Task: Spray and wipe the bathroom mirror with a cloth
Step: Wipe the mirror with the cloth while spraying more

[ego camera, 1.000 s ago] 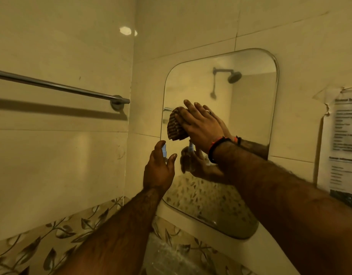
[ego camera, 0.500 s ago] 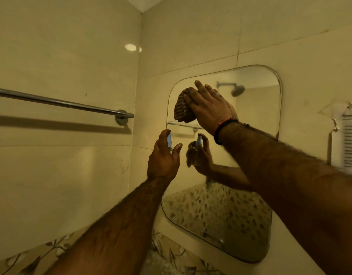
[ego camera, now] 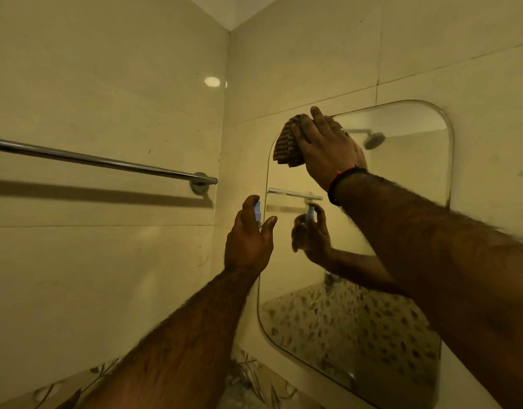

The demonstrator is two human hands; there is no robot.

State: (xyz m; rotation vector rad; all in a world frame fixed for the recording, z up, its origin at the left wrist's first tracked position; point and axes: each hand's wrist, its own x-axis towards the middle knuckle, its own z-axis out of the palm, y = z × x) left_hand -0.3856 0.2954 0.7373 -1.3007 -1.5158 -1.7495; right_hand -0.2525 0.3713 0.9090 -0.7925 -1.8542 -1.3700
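Note:
A rounded-corner mirror (ego camera: 401, 202) hangs on the tiled wall at the right. My right hand (ego camera: 328, 149) lies flat on a brown striped cloth (ego camera: 286, 146) and presses it against the mirror's top left corner. My left hand (ego camera: 248, 237) is raised just left of the mirror's edge and grips a small spray bottle with a blue head (ego camera: 257, 209); the bottle's body is hidden in my fist. The glass shows the reflection of this hand and bottle.
A chrome towel rail (ego camera: 107, 162) runs along the left wall up to the corner. A band of leaf-patterned tiles (ego camera: 254, 376) lies below the mirror. A shower head is reflected in the mirror's upper part.
My right hand has slid the cloth up from the mirror's middle left to its top left corner. The view has tilted upward. My left hand keeps its hold on the bottle.

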